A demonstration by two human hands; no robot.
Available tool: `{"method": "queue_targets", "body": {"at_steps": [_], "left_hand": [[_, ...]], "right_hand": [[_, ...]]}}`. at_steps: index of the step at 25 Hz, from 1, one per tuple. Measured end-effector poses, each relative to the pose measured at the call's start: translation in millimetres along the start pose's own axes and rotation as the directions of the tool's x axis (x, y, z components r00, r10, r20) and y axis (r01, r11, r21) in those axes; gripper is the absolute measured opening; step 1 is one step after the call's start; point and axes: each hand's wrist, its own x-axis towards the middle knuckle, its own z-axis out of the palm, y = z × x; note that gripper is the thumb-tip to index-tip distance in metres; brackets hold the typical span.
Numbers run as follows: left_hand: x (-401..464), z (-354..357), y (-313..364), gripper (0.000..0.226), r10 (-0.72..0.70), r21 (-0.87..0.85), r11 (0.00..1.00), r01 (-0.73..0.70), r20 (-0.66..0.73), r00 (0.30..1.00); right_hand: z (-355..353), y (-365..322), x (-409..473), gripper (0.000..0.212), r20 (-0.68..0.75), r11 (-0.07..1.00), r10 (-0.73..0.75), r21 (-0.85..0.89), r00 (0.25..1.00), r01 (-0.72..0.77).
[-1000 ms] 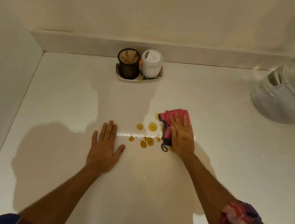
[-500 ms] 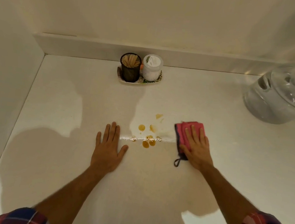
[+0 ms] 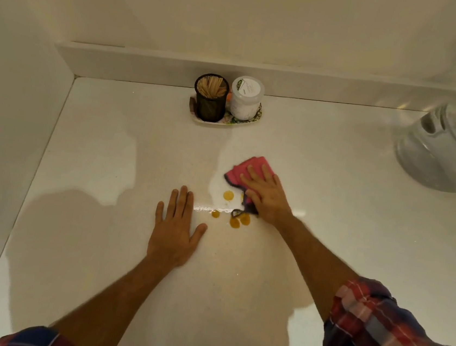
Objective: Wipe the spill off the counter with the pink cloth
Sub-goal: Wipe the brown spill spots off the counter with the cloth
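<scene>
The spill (image 3: pixel 228 195) is several amber drops on the white counter (image 3: pixel 328 227), near its middle. A folded pink cloth (image 3: pixel 246 167) with a dark edge lies flat on the counter, touching the right side of the drops. My right hand (image 3: pixel 268 196) presses down on the cloth with fingers spread, hiding its lower half. A dark loop of the cloth hangs out by the lowest drops (image 3: pixel 240 220). My left hand (image 3: pixel 176 231) rests flat on the counter, palm down, fingers apart, just left of the spill.
A small tray (image 3: pixel 251 120) at the back holds a black mesh cup of wooden sticks (image 3: pixel 210 98) and a white lidded jar (image 3: pixel 246 98). A large clear water-dispenser base (image 3: pixel 448 149) stands at the right. Walls close the left and back sides.
My right hand slid the cloth right, off the spill, then back left onto its right edge. The upper drops are gone. My left hand stayed planted.
</scene>
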Motion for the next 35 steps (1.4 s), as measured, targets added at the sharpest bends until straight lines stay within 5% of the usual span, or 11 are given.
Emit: {"method": "queue_targets", "body": {"at_steps": [3,11,15,18,25,31,35], "left_hand": [[-1.3,-3.0,-0.1,0.081,-0.005,0.009,1.000,0.005,0.017,1.000],[-1.3,-10.1,3.3,0.072,-0.016,-0.001,1.000,0.016,0.040,0.999],[0.3,-6.3,3.8,0.070,-0.026,-0.006,1.000,0.026,0.027,0.999],[1.5,-1.0,1.6,0.068,-0.012,0.003,1.000,0.012,0.023,1.000],[-1.2,-8.5,2.0,0.068,0.015,-0.020,1.000,-0.014,0.028,0.999],[-2.6,-17.0,5.9,0.072,-0.004,-0.036,0.999,0.006,0.052,0.999],[-1.0,-13.2,5.3,0.073,-0.013,-0.044,0.999,0.015,0.044,0.999]], "right_hand": [[5.6,-3.9,-41.7,0.044,-0.012,0.987,-0.083,0.134,0.997,0.083],[22.7,-45.8,-88.6,0.043,-0.060,0.771,0.363,0.580,0.930,-0.264],[43.8,-71.3,-54.0,0.053,-0.051,0.932,0.296,0.231,0.954,-0.277],[60.4,-100.2,-22.2,0.061,-0.007,0.989,0.141,-0.039,0.990,-0.141],[62.4,-91.2,-64.8,0.064,0.050,0.964,-0.130,-0.228,0.990,0.139],[33.4,-7.0,-142.5,0.067,0.007,0.960,0.059,-0.273,0.998,-0.055],[7.8,28.3,-110.9,0.068,-0.034,0.937,0.246,-0.248,0.969,-0.247]]}}
